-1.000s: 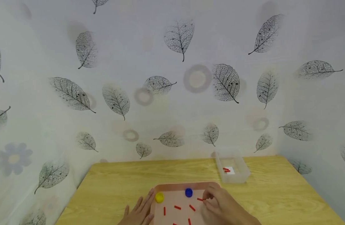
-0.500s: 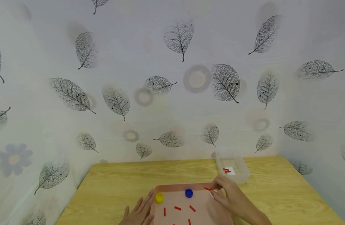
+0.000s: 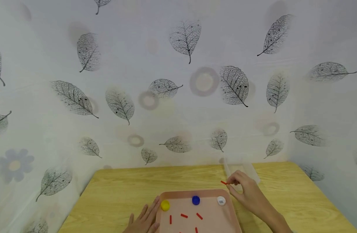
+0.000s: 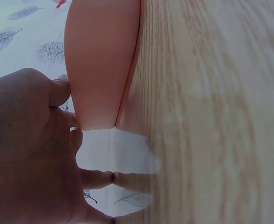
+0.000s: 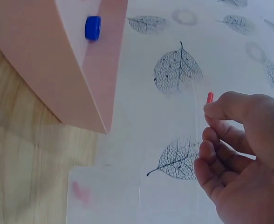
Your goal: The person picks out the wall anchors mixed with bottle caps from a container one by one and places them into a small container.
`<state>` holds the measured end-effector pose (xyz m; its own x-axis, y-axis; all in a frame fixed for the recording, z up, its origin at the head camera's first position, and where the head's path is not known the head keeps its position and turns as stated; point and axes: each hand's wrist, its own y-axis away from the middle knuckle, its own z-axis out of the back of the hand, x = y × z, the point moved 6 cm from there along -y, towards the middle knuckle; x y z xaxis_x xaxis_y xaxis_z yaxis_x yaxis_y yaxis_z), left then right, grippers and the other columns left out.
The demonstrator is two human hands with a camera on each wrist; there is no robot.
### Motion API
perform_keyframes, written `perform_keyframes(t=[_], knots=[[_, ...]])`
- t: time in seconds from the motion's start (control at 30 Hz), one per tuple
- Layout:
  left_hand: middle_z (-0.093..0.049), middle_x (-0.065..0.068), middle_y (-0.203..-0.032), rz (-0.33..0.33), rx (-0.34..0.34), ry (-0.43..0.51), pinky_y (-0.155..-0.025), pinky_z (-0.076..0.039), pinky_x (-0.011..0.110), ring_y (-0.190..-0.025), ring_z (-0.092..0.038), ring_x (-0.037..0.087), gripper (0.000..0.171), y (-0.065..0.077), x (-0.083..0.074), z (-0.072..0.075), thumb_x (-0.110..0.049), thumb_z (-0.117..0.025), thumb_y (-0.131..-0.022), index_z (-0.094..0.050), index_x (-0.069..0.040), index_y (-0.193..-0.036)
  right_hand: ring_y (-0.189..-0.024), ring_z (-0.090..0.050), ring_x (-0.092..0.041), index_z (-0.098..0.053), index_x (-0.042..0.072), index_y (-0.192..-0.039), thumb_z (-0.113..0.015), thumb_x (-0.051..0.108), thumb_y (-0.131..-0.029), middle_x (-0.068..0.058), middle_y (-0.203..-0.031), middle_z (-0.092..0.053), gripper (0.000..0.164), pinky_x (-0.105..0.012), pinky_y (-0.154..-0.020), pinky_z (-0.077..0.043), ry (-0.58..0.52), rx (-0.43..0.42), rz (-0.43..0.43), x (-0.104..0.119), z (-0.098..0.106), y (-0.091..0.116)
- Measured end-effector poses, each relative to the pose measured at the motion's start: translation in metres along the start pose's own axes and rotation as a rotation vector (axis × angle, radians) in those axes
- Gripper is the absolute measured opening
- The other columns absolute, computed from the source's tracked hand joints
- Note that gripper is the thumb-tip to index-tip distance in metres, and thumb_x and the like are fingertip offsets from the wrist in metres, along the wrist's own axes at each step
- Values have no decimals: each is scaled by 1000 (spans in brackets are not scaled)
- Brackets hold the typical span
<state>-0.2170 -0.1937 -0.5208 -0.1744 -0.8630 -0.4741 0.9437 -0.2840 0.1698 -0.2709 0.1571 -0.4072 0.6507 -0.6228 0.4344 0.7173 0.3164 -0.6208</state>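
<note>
- Head view: at lower right, the right hand [image 3: 249, 194] pinches a red stick [image 3: 223, 182] in its grip, overlapping a translucent box [image 3: 253, 174].
- Lower centre, a pink tray [image 3: 217, 220] on the table [image 3: 123, 184] carries a yellow cap [image 3: 165, 205], blue cap [image 3: 195, 200], white cap [image 3: 221, 201] and other red sticks [image 3: 184, 215].
- Left wrist view: at left, the left hand [image 4: 32, 149] has a relaxed grip, thumb at the pink tray.
- Right wrist view: the red stick shows right of centre, the blue cap upper left.

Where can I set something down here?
Bare tabletop lies left of the left hand and right of the right hand. The pink tray is crowded left and middle with red sticks, but bare this side of the white cap.
</note>
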Motion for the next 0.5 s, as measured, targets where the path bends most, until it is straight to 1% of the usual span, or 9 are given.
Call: perform_keyframes(t=[0.1,0.23,0.3,0.4,0.5], knots=[[-19,-1,-157,13,8,-19,-89,-1,82,-137,-23,44,64,0,0,0,-65,-23,-95,-8,-39,-152,-76,-52,-3,-60,21,-85,-75,-2,-75,14,-85,-55,29,-18,-66,-46,20,-37,15,-4,6,-2],[-17,-3,-158,5,2,-5,-88,-1,83,-136,-23,45,63,-1,1,1,-63,-23,-96,-8,-39,-152,-75,-52,-6,-60,21,-85,-74,-3,-74,12,-85,-56,30,-15,-68,-44,30,-72,16,-11,12,-5],[-14,-4,-158,0,3,5,-88,0,83,-137,-23,45,63,-1,1,1,-63,-24,-96,-7,-39,-152,-76,-52,-5,-60,21,-85,-74,-3,-75,12,-85,-55,30,-13,-68,-42,30,-84,3,-16,14,-6],[-15,-4,-158,2,11,2,-88,0,83,-136,-23,46,63,-2,2,0,-63,-23,-96,-6,-40,-152,-76,-52,-6,-61,20,-85,-75,-3,-75,11,-86,-56,29,-11,-69,-41,30,-94,-25,-23,17,-7],[-17,-2,-157,5,11,-8,-89,-1,82,-136,-23,45,64,-1,1,1,-65,-22,-95,-7,-39,-152,-78,-52,-6,-62,18,-84,-75,-3,-74,10,-87,-57,27,-12,-71,-41,41,-104,-41,-30,20,-9]])
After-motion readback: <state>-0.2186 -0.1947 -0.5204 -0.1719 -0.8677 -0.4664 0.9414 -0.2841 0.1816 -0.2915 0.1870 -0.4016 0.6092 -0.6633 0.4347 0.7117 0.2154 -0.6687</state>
